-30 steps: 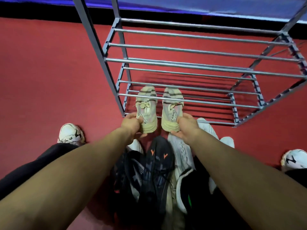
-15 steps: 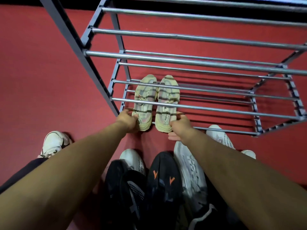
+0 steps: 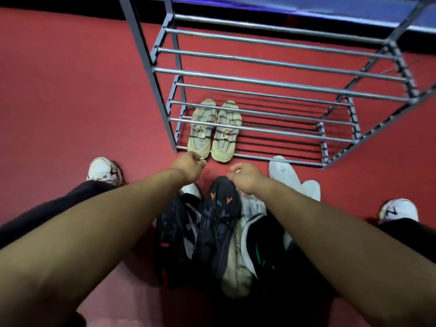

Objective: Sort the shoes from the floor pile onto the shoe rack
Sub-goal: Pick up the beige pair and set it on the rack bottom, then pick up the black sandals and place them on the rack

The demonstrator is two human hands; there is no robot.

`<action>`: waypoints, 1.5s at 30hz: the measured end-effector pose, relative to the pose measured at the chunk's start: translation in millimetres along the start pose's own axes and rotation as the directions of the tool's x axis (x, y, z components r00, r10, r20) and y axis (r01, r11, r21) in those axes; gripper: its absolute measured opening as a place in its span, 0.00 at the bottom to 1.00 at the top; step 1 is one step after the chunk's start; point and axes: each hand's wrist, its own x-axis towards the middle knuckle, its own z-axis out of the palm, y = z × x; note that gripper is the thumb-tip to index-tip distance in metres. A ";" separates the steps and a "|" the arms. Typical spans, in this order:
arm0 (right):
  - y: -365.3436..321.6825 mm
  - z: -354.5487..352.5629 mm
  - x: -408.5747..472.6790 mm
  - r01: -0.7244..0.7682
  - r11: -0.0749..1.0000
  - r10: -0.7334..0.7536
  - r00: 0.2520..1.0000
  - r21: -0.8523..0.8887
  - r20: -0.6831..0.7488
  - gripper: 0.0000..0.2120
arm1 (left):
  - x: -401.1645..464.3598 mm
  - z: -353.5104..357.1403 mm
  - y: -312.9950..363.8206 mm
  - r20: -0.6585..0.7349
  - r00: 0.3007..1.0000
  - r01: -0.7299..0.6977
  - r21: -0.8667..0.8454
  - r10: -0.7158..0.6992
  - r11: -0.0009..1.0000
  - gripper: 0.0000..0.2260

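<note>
A pair of pale yellow sneakers (image 3: 211, 132) stands side by side on the bottom tier of the grey metal shoe rack (image 3: 278, 79), at its left end, heels toward me. My left hand (image 3: 188, 167) hovers just in front of the left sneaker's heel, fingers loosely curled and holding nothing. My right hand (image 3: 245, 177) is pulled back from the right sneaker, empty, above the floor pile. The pile holds a black shoe with orange marks (image 3: 218, 218), another dark shoe (image 3: 179, 230), white sneakers (image 3: 286, 177) and a black shoe with a green mark (image 3: 259, 246).
The floor is red carpet (image 3: 70, 102). My own feet in white sneakers stand at the left (image 3: 103, 171) and right (image 3: 397, 210) of the pile. The rack's upper tiers of bars hold no shoes. A dark blue surface (image 3: 306, 5) runs behind the rack.
Both hands pushed the yellow sneakers onto the bottom tier, let go of the heels, and drew back toward me. The sneakers now stand on the rack by themselves.
</note>
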 end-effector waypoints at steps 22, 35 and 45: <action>92.5 66.3 -191.7 0.044 0.998 -0.043 0.999 0.041 -0.019 0.11 | -173.7 65.5 -63.4 0.377 0.885 0.433 -0.455 -0.273 0.778 0.05; 70.2 48.7 -188.8 -0.080 0.591 0.036 0.997 0.803 0.074 0.15 | -175.8 50.3 -37.0 0.314 0.946 0.275 -0.652 -0.079 0.706 0.11; 86.3 46.6 -175.1 -0.051 0.598 0.108 0.994 0.800 -0.017 0.09 | -156.5 56.7 -62.8 0.062 0.974 0.217 -0.528 -0.217 0.821 0.05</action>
